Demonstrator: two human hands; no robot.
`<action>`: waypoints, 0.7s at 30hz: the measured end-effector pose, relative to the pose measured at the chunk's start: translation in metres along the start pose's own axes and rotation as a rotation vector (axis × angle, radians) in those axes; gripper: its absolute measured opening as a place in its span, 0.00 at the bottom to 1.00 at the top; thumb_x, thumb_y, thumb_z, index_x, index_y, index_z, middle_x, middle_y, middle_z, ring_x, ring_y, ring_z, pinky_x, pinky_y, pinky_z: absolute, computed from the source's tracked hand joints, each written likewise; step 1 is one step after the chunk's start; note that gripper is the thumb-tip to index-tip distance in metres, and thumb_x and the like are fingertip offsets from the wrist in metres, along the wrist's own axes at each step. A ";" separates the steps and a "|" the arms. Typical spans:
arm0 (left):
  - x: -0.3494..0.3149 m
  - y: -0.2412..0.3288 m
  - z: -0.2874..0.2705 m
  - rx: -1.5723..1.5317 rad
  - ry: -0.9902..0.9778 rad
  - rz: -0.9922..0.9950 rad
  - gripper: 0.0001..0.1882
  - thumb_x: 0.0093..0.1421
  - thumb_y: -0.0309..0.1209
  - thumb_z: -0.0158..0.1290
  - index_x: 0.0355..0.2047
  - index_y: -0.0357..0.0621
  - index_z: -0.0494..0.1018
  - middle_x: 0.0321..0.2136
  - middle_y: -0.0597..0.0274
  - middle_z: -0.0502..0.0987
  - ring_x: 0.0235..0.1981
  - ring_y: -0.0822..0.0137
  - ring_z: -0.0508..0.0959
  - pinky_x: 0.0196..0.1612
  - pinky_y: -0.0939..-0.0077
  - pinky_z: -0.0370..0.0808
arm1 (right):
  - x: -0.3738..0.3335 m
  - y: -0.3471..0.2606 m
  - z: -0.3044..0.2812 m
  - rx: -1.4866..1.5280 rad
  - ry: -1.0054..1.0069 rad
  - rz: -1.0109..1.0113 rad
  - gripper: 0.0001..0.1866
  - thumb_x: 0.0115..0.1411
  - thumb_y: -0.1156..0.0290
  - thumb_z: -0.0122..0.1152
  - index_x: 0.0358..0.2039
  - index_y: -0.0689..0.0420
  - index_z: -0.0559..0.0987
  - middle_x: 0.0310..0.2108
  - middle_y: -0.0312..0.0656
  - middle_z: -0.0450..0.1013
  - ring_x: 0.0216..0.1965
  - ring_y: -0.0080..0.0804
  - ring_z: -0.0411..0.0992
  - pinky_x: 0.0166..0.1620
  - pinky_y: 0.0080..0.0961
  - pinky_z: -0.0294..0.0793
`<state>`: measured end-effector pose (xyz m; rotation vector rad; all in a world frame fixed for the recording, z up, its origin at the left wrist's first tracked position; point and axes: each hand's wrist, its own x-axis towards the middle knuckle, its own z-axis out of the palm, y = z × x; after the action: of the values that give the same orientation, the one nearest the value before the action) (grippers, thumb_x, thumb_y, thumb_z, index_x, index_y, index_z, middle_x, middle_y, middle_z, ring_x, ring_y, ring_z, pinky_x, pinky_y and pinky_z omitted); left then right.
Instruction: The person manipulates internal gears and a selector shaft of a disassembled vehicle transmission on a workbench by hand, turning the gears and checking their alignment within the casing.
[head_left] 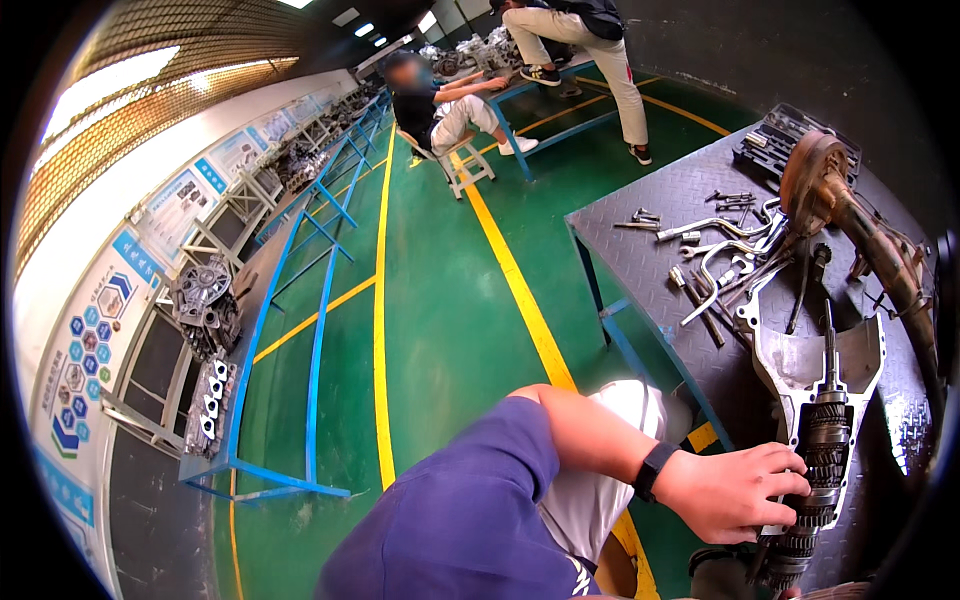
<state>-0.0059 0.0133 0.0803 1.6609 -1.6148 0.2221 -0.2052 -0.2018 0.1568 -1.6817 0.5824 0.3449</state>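
Observation:
My left hand [735, 490], with a black watch [655, 470] at the wrist, reaches in from the left. Its curled fingers grip the side of a gear shaft [826, 455], a row of dark toothed gears with a thin bright end pointing away from me. The shaft lies along an open grey metal transmission housing [800, 350], whose bolt-holed flange shows on both sides. Where the fingertips press between the gears is partly hidden. My right hand does not show, and the near end of the shaft runs out at the lower edge.
The bench [630, 240] has a dark tread-plate top. Beyond the housing lie several wrenches [715, 250], sockets and bolts, with a socket case [770, 150] at the back. A rusty axle housing [870, 220] stands on the right. Two people are at a far blue-framed table [560, 95].

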 end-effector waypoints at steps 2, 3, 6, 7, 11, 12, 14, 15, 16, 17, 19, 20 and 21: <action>0.003 0.001 0.001 -0.020 0.000 0.010 0.28 0.47 0.34 0.67 0.50 0.44 0.75 0.57 0.43 0.68 0.62 0.38 0.65 0.66 0.38 0.62 | 0.003 0.019 0.003 -0.029 0.123 -0.210 0.12 0.66 0.68 0.60 0.46 0.61 0.78 0.31 0.33 0.71 0.29 0.19 0.65 0.32 0.19 0.65; 0.005 0.000 0.002 -0.020 0.000 0.022 0.28 0.47 0.34 0.67 0.50 0.44 0.75 0.57 0.43 0.68 0.61 0.38 0.66 0.66 0.38 0.63 | 0.007 0.030 -0.002 -0.021 0.150 -0.219 0.10 0.67 0.69 0.59 0.44 0.61 0.78 0.30 0.32 0.70 0.29 0.18 0.64 0.31 0.19 0.63; 0.002 -0.003 0.002 -0.004 -0.007 0.017 0.28 0.46 0.34 0.66 0.50 0.44 0.75 0.57 0.43 0.68 0.61 0.37 0.66 0.65 0.38 0.64 | 0.016 0.035 -0.002 0.010 0.178 -0.213 0.08 0.69 0.70 0.58 0.42 0.61 0.78 0.29 0.30 0.69 0.28 0.17 0.63 0.30 0.18 0.61; 0.001 -0.004 0.001 0.002 -0.008 0.016 0.28 0.46 0.34 0.66 0.49 0.44 0.75 0.57 0.43 0.68 0.61 0.37 0.66 0.65 0.38 0.64 | 0.016 0.035 0.000 0.026 0.199 -0.196 0.08 0.69 0.70 0.57 0.42 0.61 0.78 0.28 0.29 0.69 0.29 0.16 0.62 0.30 0.18 0.60; 0.004 -0.008 -0.006 0.016 0.014 0.025 0.27 0.47 0.34 0.65 0.48 0.42 0.74 0.56 0.42 0.68 0.61 0.36 0.66 0.65 0.38 0.65 | 0.017 0.037 0.003 0.048 0.236 -0.162 0.08 0.70 0.70 0.55 0.41 0.61 0.78 0.28 0.29 0.69 0.29 0.16 0.62 0.30 0.18 0.60; 0.005 -0.011 -0.011 0.032 0.016 0.010 0.27 0.48 0.35 0.65 0.49 0.42 0.74 0.57 0.41 0.69 0.62 0.36 0.67 0.65 0.38 0.65 | 0.019 0.035 0.004 0.044 0.226 -0.170 0.08 0.70 0.70 0.55 0.41 0.61 0.79 0.28 0.29 0.69 0.29 0.17 0.63 0.31 0.19 0.61; 0.014 -0.019 -0.037 0.100 -0.001 -0.053 0.29 0.50 0.38 0.65 0.52 0.42 0.73 0.59 0.39 0.68 0.63 0.36 0.66 0.66 0.39 0.64 | 0.019 0.032 0.002 0.037 0.222 -0.172 0.08 0.70 0.70 0.55 0.42 0.61 0.79 0.28 0.30 0.69 0.29 0.17 0.63 0.31 0.19 0.62; 0.015 -0.027 -0.045 0.173 0.039 -0.145 0.30 0.52 0.39 0.65 0.54 0.41 0.72 0.61 0.37 0.67 0.64 0.35 0.65 0.67 0.40 0.63 | 0.020 0.030 0.001 -0.022 0.207 -0.199 0.09 0.70 0.70 0.54 0.42 0.62 0.79 0.28 0.30 0.70 0.30 0.18 0.64 0.32 0.20 0.64; 0.014 -0.036 -0.052 0.245 0.079 -0.237 0.32 0.54 0.40 0.65 0.56 0.40 0.72 0.62 0.36 0.66 0.65 0.34 0.64 0.68 0.41 0.63 | 0.020 0.030 0.001 -0.081 0.193 -0.226 0.09 0.70 0.70 0.54 0.42 0.62 0.79 0.29 0.31 0.70 0.30 0.19 0.65 0.33 0.21 0.65; 0.013 -0.047 -0.057 0.288 0.118 -0.302 0.33 0.55 0.40 0.64 0.58 0.38 0.70 0.63 0.34 0.66 0.66 0.34 0.64 0.69 0.42 0.62 | 0.020 0.032 -0.002 -0.081 0.194 -0.225 0.09 0.70 0.70 0.54 0.42 0.62 0.79 0.29 0.31 0.70 0.30 0.19 0.65 0.33 0.21 0.65; 0.011 -0.063 -0.066 0.321 0.150 -0.428 0.37 0.58 0.41 0.63 0.63 0.34 0.67 0.64 0.31 0.64 0.67 0.32 0.62 0.71 0.43 0.59 | 0.021 0.038 -0.008 -0.132 0.148 -0.252 0.09 0.70 0.71 0.55 0.43 0.62 0.79 0.29 0.32 0.71 0.31 0.21 0.66 0.35 0.23 0.67; 0.008 -0.067 -0.064 0.321 0.151 -0.428 0.37 0.58 0.41 0.63 0.63 0.34 0.67 0.64 0.31 0.64 0.67 0.32 0.62 0.71 0.43 0.59 | 0.020 0.040 -0.008 -0.133 0.149 -0.251 0.09 0.70 0.71 0.55 0.43 0.62 0.79 0.29 0.32 0.71 0.31 0.21 0.66 0.35 0.23 0.67; 0.005 -0.073 -0.061 0.348 0.167 -0.434 0.38 0.58 0.42 0.63 0.64 0.34 0.66 0.64 0.30 0.63 0.68 0.31 0.61 0.72 0.44 0.58 | 0.019 0.042 -0.007 -0.103 0.162 -0.246 0.09 0.70 0.71 0.55 0.44 0.62 0.79 0.29 0.32 0.72 0.31 0.21 0.67 0.35 0.23 0.67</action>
<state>0.0849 0.0385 0.0941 2.1489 -1.1014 0.4231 -0.2130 -0.2173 0.1136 -1.8689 0.4752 0.0626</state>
